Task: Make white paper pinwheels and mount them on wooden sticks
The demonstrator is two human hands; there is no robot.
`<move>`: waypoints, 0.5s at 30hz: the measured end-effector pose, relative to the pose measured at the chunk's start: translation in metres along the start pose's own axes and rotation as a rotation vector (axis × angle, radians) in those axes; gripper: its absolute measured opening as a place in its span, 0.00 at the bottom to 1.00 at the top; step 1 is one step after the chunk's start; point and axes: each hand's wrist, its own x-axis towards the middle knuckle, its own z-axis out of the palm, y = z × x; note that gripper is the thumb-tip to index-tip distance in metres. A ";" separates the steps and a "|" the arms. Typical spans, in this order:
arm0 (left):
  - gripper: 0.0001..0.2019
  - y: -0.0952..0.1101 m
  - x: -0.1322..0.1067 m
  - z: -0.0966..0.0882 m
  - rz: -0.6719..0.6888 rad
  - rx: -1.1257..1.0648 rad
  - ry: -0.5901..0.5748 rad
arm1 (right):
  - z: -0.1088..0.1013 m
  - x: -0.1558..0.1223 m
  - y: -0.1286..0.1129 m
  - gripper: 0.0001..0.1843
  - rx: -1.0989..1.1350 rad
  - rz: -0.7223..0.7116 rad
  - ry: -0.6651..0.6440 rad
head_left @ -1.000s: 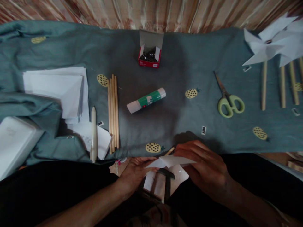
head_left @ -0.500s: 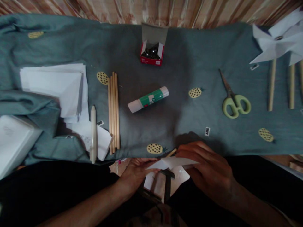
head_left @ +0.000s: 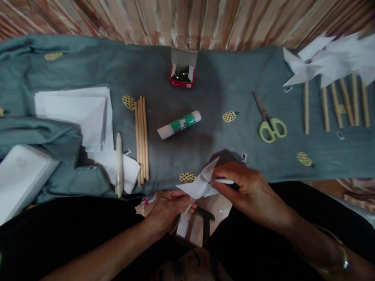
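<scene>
A white paper pinwheel [head_left: 202, 182] is held at the near edge of the teal cloth [head_left: 205, 148]. My right hand [head_left: 246, 187] is closed, pinching the pinwheel's centre. My left hand [head_left: 168, 207] is closed round the thin wooden stick [head_left: 183, 214] beneath the paper. A green and white glue stick [head_left: 179, 125] lies on the cloth above my hands. A small red box [head_left: 181, 76] with dark metal pieces stands open at the far edge.
Green scissors [head_left: 271, 124] lie to the right. Finished white pinwheels [head_left: 322, 62] on sticks lie at the far right. Several wooden sticks [head_left: 141, 138], a white pen [head_left: 118, 164] and a stack of white paper [head_left: 79, 113] lie to the left.
The paper piece has turned up from lying flat so its folded blades show. My right hand has risen onto its centre. The view has shifted right and down.
</scene>
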 end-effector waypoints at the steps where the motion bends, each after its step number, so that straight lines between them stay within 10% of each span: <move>1: 0.16 0.000 0.000 0.000 -0.008 -0.006 -0.005 | -0.001 0.002 -0.001 0.04 0.005 0.018 -0.006; 15: 0.17 0.003 -0.008 0.002 0.103 0.066 -0.114 | -0.013 0.032 -0.002 0.08 0.032 0.256 -0.233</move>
